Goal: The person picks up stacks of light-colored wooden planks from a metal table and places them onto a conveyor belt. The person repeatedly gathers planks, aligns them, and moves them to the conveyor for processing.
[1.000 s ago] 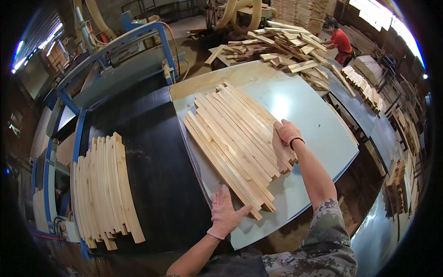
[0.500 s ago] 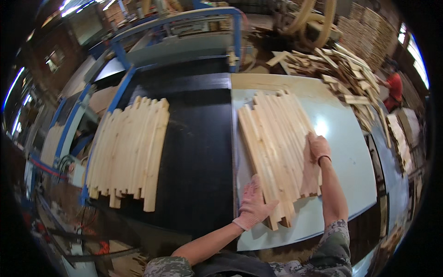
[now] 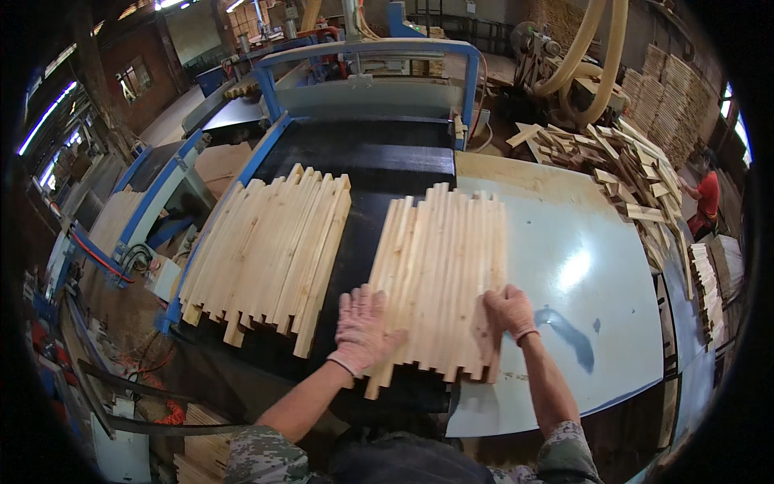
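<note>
A bundle of pale wooden strips [image 3: 439,274], laid side by side with uneven ends, lies across the right part of the black conveyor belt and the edge of the pale table sheet. My left hand [image 3: 361,329], in a pinkish knit glove, rests flat with fingers spread against the bundle's near left side. On the opposite side, my right hand [image 3: 509,311], also gloved, has its fingers curled on the bundle's right edge. Left of my left hand, a second bundle of wooden strips [image 3: 270,250] lies on the black belt [image 3: 355,218], a narrow gap away.
A blue frame [image 3: 367,47] spans the belt at the far end. The pale sheet-topped table [image 3: 564,274] adjoins on the right. Beyond it lies a heap of scrap wood [image 3: 621,169], with a person in red [image 3: 707,198] nearby. Thick hoses [image 3: 584,64] hang behind.
Both hands have moved the right bundle leftward off the pale table, mostly onto the black belt, and it now lies straighter. The view has shifted too.
</note>
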Demonstrator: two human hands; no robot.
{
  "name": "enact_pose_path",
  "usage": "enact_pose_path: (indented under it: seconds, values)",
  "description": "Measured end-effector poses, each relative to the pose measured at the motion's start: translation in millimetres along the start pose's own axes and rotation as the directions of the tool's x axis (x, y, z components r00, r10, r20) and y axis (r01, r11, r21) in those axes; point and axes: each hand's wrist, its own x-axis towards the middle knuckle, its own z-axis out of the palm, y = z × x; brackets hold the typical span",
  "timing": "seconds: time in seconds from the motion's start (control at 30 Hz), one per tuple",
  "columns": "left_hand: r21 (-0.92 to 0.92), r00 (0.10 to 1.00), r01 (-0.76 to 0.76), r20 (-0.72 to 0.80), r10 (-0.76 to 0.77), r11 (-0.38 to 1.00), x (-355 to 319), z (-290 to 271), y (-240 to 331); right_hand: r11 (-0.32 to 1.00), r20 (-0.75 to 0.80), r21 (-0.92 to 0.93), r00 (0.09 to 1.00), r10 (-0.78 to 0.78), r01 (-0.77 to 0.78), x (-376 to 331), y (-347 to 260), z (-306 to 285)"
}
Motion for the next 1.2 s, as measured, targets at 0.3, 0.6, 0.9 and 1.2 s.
enact_pose_path:
  seconds: [0.3,0.6,0.9,1.2]
  values:
    - [0.039,0.975,0.192,0.109,-0.195,0.981,-46.1,-39.4,-89.0,0.996,0.185,-0.068,0.982,-0.035,0.049,-40.9,-103.5,64.6]
    - [-0.331,0.976,0.186,-0.049,-0.214,0.925,-66.1,-46.6,-153.1,0.955,0.181,-0.104,0.949,-0.258,0.279,-40.5,-86.5,68.9]
    - [-0.004,0.540,0.833,-0.209,-0.816,0.553,-118.3,-153.5,-401.0,0.973,-0.268,0.117,0.950,-0.160,0.197,-36.3,3.8,78.6]
    - [-0.009,0.501,0.856,-0.230,-0.834,0.517,-152.5,-174.9,-505.1,0.754,-0.001,0.648,0.990,-0.139,0.106,-14.9,-66.7,92.1]
